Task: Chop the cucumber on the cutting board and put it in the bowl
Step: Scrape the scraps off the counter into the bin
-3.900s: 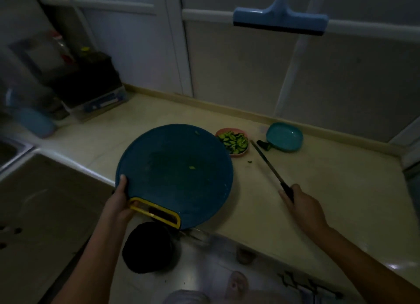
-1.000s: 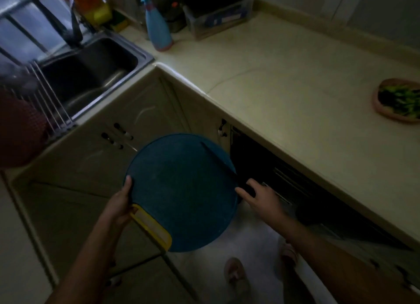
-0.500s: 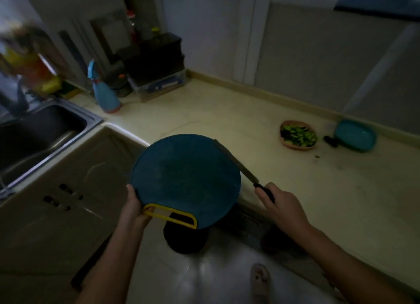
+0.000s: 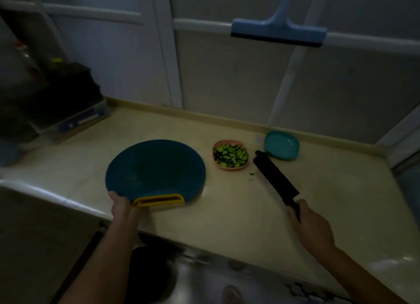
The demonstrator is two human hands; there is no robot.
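One bowl (image 4: 229, 168) of cucumber (image 4: 230, 156) beyond left hand (image 4: 122, 208), right hand (image 4: 311, 229)

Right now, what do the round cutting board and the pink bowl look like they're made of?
Cutting board: probably plastic, with an even dark teal colour, a matte surface and no wood grain showing.
Bowl: likely plastic too, with a uniform pink colour, a thin rounded-square rim and a dull sheen. The dim light leaves ceramic possible.

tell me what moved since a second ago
The cutting board, held out over the floor a second ago, is back over the counter, the left hand still gripping it beside the yellow handle. The knife came off the board and out to the right in the right hand. The bowl of cucumber and the teal dish stayed put.
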